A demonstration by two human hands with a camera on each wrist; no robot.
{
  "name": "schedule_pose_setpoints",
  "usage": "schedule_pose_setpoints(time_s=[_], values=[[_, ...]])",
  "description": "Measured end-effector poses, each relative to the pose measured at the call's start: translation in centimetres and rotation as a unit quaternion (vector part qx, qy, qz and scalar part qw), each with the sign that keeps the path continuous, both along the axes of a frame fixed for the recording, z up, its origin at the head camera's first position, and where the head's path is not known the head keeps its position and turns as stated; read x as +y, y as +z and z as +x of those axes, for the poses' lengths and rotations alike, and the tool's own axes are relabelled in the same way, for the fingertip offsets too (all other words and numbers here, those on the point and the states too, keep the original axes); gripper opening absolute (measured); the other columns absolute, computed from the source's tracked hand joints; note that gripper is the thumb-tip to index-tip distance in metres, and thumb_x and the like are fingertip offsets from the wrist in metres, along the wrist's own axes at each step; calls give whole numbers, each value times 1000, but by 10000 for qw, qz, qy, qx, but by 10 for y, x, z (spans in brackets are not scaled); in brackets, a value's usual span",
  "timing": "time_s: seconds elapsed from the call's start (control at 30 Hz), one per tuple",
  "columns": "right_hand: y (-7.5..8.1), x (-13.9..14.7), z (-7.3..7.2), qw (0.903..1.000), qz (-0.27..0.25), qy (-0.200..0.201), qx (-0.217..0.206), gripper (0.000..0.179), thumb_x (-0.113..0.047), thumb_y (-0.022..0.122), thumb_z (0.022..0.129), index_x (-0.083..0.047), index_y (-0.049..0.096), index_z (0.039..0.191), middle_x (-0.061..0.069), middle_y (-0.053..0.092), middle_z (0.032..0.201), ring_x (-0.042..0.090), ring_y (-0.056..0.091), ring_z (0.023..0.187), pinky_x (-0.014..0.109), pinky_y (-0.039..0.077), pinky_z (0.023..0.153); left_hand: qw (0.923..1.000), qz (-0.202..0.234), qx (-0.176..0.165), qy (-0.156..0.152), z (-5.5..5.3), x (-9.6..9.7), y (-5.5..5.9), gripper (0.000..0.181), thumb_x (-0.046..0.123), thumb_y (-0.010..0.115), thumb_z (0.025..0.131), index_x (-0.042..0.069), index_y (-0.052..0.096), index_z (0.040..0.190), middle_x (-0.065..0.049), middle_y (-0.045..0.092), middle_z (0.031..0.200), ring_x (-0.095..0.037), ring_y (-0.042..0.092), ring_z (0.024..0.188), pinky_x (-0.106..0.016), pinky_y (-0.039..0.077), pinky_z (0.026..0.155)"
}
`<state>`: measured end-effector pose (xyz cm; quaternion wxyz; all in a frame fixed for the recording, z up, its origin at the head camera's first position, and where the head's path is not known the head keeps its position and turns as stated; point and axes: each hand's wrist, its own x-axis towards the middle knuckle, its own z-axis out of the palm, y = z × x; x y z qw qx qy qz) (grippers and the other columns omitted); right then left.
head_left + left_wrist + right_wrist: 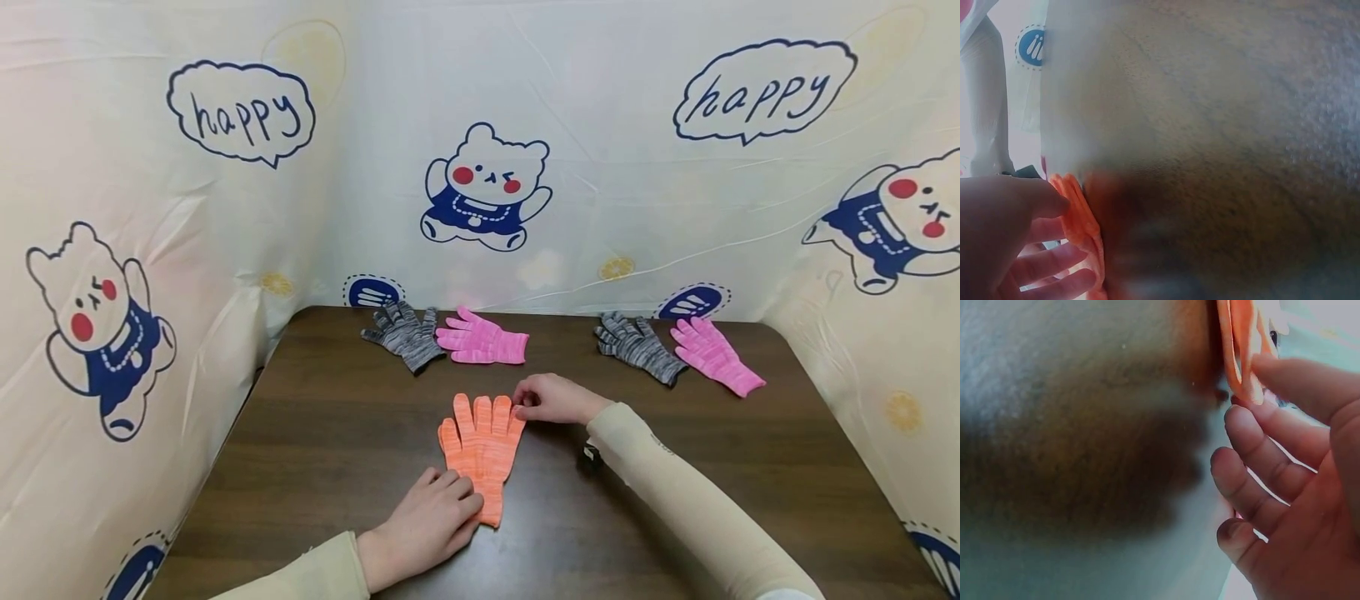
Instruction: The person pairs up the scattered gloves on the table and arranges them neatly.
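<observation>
An orange knit glove point(482, 446) lies on the dark wooden table with its fingers pointing away from me and spread. My left hand point(435, 517) is over its cuff end, fingers bent. In the left wrist view, the thumb and fingertips are on the bunched orange fabric point(1079, 215). At the glove's outermost finger on the right, my right hand point(558, 400) pinches the fingertip between thumb and index finger. The right wrist view shows that orange fingertip point(1244, 369) held there, while the other fingers stay loosely bent below it.
Along the back edge lie a grey glove point(408, 337) and a pink glove point(483, 337) on the left. Another grey glove point(641, 348) and pink glove point(717, 357) lie at the right. A printed white cloth point(600, 208) surrounds the table point(315, 467).
</observation>
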<state>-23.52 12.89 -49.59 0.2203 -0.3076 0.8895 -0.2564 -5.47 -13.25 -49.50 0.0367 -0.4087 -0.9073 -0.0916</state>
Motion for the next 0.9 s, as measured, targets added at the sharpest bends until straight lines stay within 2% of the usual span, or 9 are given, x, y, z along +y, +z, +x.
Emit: schedule_pose_setpoints(time_s=[0.13, 0.27, 0.37, 0.5, 0.63, 0.73, 0.9], values=[[0, -1, 0, 9999, 65, 0, -131, 4, -19, 73, 98, -16, 71, 97, -6, 61, 82, 9, 54, 74, 26, 47, 69, 10000, 3, 37, -3, 0, 0, 0, 9, 29, 71, 99, 26, 66, 91, 10, 57, 89, -10, 53, 83, -33, 41, 77], [4, 0, 1, 9999, 0, -48, -138, 6, -18, 74, 98, -16, 70, 95, -6, 64, 83, 10, 55, 74, 26, 49, 71, 10000, -20, 25, -10, 1, 0, 0, 8, 30, 70, 100, 27, 67, 93, 10, 58, 90, -10, 55, 85, -33, 42, 78], [8, 0, 1, 9998, -94, -89, -163, 8, -19, 75, 97, -13, 71, 102, -5, 65, 85, 10, 57, 75, 27, 51, 72, 10000, -45, -47, -17, 0, 0, 0, 8, 30, 69, 101, 26, 68, 94, 10, 59, 91, -11, 55, 87, -34, 43, 79], [12, 0, -1, 9996, -135, -166, -184, 25, -20, 75, 97, -8, 71, 119, -4, 66, 85, 11, 57, 74, 27, 52, 72, 9999, -50, -107, -16, -1, 0, 2, 7, 29, 69, 101, 26, 69, 95, 10, 59, 91, -10, 54, 86, -34, 44, 79], [8, -4, -4, 9999, -73, -142, -58, 31, -20, 74, 98, -6, 71, 126, -4, 68, 89, 11, 57, 75, 27, 53, 74, 9999, -21, -98, -28, -1, -1, 2, 7, 29, 70, 101, 26, 69, 95, 10, 58, 90, -10, 53, 85, -34, 43, 79], [2, -6, -5, 10000, -18, -59, 65, 24, -19, 73, 99, -8, 74, 119, -4, 70, 93, 10, 58, 77, 28, 54, 77, 9999, -55, -153, -32, -1, -1, 2, 5, 29, 69, 101, 26, 70, 96, 10, 58, 91, -10, 53, 86, -34, 43, 80], [-3, -8, -3, 9993, 120, 53, 356, 3, -17, 73, 99, -14, 73, 97, -4, 64, 91, 12, 55, 80, 30, 51, 77, 9997, -24, -229, -6, -1, 0, 1, 8, 29, 67, 102, 27, 70, 95, 11, 58, 90, -9, 53, 86, -34, 43, 81]])
